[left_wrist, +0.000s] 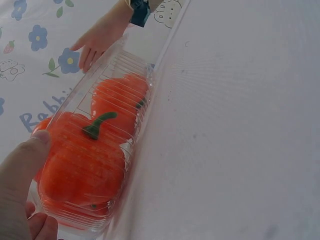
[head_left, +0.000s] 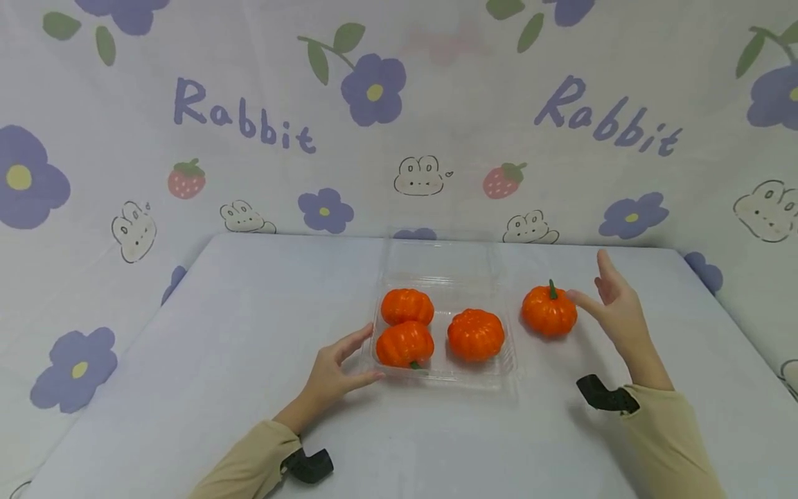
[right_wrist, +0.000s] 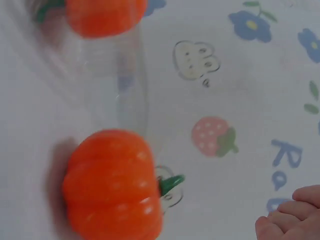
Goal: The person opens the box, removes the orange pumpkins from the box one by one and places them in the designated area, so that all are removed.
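Tan sleeves [head_left: 673, 440] sit at the bottom edge. Left hand [head_left: 332, 371] pinches clear box [head_left: 461, 378], centre, three pumpkins [head_left: 476, 336] inside; right hand [head_left: 617, 315] spread, empty, thumb beside loose pumpkin [head_left: 547, 313], right of centre; I can't confirm contact. Thumb bump might roll it.

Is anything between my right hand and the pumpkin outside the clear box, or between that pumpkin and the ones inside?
Nothing visible stands between your right hand and the outside pumpkin; the thumb tip is right at its edge. Between that pumpkin and the pumpkins inside stands the clear box's right wall.
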